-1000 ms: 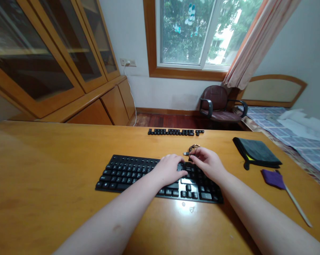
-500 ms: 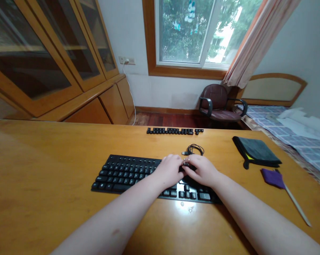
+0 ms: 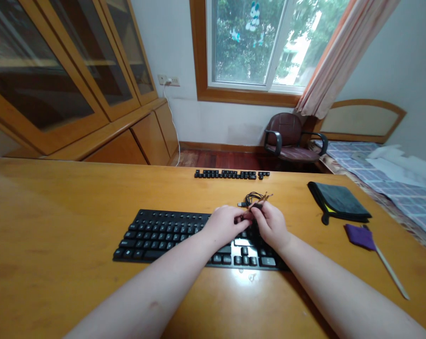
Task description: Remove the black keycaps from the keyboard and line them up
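Observation:
A black keyboard (image 3: pixel 163 238) lies on the desk, its upper row of keys stripped to bare switch posts. Over its right half my two hands meet. My right hand (image 3: pixel 272 226) is closed on a small tool with thin brownish prongs, seemingly a wire keycap puller (image 3: pixel 266 197), its prongs pointing up and away. My left hand (image 3: pixel 225 227) is closed too, its fingertips pinched against the tool's near end; whatever they grip is hidden. Just beyond the hands lies the coiled black USB cable (image 3: pixel 251 197). A line of loose black keycaps (image 3: pixel 227 174) runs along the desk's far edge.
To the right are a folded dark grey cloth (image 3: pixel 342 200) and a purple-headed brush-like tool with a pale handle (image 3: pixel 389 270). Past the wooden desk (image 3: pixel 57 212) stand a maroon armchair (image 3: pixel 287 129), a bed (image 3: pixel 361 160) and a glass-door cabinet (image 3: pixel 68 66).
My hands have lifted and turned slightly, bringing the puller's prongs into sight above the right fingers. The keyboard has shifted a little to the left and tilted slightly.

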A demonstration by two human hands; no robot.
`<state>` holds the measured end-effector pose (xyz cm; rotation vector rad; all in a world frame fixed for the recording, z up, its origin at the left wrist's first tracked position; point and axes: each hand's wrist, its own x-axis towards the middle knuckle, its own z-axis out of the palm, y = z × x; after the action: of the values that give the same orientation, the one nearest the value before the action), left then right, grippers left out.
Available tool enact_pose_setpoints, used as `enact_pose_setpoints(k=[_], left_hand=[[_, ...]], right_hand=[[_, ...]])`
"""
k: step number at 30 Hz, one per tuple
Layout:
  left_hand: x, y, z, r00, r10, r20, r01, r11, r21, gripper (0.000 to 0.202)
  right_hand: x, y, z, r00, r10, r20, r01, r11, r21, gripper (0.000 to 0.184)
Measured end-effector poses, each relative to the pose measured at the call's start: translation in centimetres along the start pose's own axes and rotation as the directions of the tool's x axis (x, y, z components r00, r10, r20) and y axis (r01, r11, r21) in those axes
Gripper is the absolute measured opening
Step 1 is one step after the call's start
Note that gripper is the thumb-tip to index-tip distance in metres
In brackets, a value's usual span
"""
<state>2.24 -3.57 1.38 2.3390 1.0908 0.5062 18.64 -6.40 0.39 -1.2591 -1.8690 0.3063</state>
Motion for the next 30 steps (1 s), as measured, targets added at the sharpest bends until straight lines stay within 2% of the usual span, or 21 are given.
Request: enact_pose_setpoints(k=[4,9,13,22,26,30], left_hand=[[-0.04,0.04,-0.08,0.997,0.02,-0.078,-0.026,0.996,-0.082,0.021],[-0.02,-0.32,0.17,0.989,-0.051,-0.141,0.02,0.976,-0.217,0.021],[0.03,-0.61,0.28,0.989,-0.049,-0.136,0.015,0.969,-0.245,0.019],[-0.01,-0.57,0.16,0.992,-0.008,-0.127,-0.013,0.986,-0.165,0.019],[-0.06,-0.32,-0.01,0.992,-0.017,-0.128,-0.006,0.984,-0.18,0.021],[-0.03,-0.38,-0.21,0.992,-0.057,-0.11,0.016,0.939,-0.345,0.023]], right_hand=[[-0.03,0.25,0.02,0.997,0.069,-0.04,-0.065,0.992,0.106,0.018],[-0.17,0.73,0.15,0.984,0.116,-0.135,-0.097,0.985,0.143,0.02],[-0.18,0.89,0.12,0.993,0.074,-0.087,-0.061,0.987,0.148,0.018],[0.38,0.5,-0.2,0.999,-0.023,0.034,0.014,0.97,0.243,0.022],[0.38,0.43,-0.04,0.998,0.01,0.064,-0.029,0.956,0.293,0.023],[0.23,0.7,0.12,0.996,0.079,0.029,-0.084,0.941,0.329,0.025]])
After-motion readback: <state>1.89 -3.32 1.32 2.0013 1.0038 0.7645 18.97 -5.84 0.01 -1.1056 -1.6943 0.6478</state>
